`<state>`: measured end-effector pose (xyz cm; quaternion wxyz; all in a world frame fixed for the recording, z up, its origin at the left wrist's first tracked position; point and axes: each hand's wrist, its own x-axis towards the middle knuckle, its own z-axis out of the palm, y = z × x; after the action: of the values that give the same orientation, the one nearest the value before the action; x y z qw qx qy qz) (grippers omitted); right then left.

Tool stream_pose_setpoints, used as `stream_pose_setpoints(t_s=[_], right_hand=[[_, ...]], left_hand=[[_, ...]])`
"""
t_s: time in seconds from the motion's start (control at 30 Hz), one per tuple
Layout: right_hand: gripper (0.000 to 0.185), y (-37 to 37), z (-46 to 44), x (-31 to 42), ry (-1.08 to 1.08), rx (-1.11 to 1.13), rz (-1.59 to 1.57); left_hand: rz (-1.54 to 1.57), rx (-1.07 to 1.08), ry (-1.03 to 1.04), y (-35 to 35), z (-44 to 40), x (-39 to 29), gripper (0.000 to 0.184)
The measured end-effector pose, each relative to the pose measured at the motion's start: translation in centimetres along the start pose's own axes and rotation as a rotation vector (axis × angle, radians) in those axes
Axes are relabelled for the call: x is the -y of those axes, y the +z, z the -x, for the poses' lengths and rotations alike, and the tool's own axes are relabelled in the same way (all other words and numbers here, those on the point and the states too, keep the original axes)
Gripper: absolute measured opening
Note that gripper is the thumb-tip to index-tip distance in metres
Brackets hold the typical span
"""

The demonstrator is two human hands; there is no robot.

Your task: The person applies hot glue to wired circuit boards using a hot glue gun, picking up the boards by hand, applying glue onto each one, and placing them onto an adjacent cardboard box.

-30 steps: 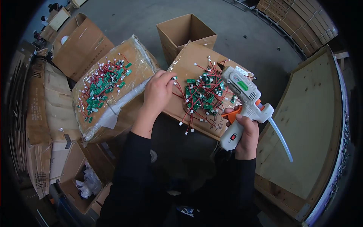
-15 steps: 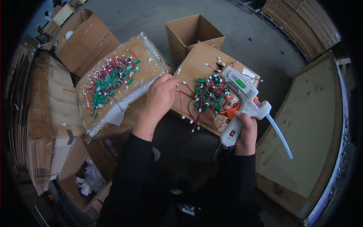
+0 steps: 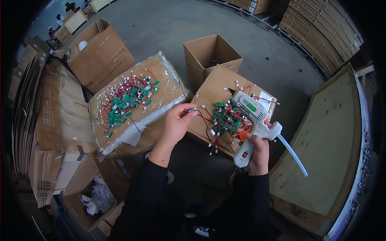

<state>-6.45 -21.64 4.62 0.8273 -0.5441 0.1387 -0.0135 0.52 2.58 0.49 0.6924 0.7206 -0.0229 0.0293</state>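
Note:
My left hand (image 3: 176, 123) is closed, pinching the end of a wired circuit board (image 3: 205, 122); its red and dark wires trail right to a white plug, and the board itself is mostly hidden by my fingers. My right hand (image 3: 258, 154) grips a white hot glue gun (image 3: 253, 110) by its handle, a finger at the orange trigger. A pale glue stick (image 3: 292, 155) sticks out of its back end. Below the gun's nozzle lies a pile of green circuit boards (image 3: 223, 117) with red wires and white plugs, on a cardboard box (image 3: 206, 95).
On the left, a taped box (image 3: 164, 71) carries a larger heap of wired circuit boards (image 3: 128, 98). An open carton (image 3: 212, 52) stands behind, another carton (image 3: 100, 56) at far left. To my right leans a wooden-framed panel (image 3: 319, 148). Plastic bags (image 3: 97, 195) lie in a low box.
The view has tilted, so the boxes appear lower. My left hand has moved slightly right and down in view, and a wired board end now shows between its fingertips. The glue gun stays in my right hand.

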Motion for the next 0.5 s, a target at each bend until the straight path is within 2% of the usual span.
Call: stream_pose_setpoints(t_s=[0.1, 0.17, 0.4, 0.5], right_hand=[[0.05, 0.35, 0.24, 0.32, -0.005, -0.006, 0.001], [0.05, 0.22, 0.19, 0.15, 0.007, -0.003, 0.007], [0.047, 0.23, 0.08, -0.42, 0.03, 0.002, 0.036], [0.048, 0.34, 0.2, -0.37, 0.056, 0.036, 0.07]], left_hand=[[0.069, 0.008, -0.073, -0.05, 0.87, -0.64, 0.02], [0.221, -0.039, -0.034, 0.42, 1.12, -0.99, 0.019], [0.146, -0.106, 0.014, -0.05, 0.83, -0.29, 0.017], [0.223, -0.089, -0.092, -0.18, 0.89, -0.95, 0.018]])
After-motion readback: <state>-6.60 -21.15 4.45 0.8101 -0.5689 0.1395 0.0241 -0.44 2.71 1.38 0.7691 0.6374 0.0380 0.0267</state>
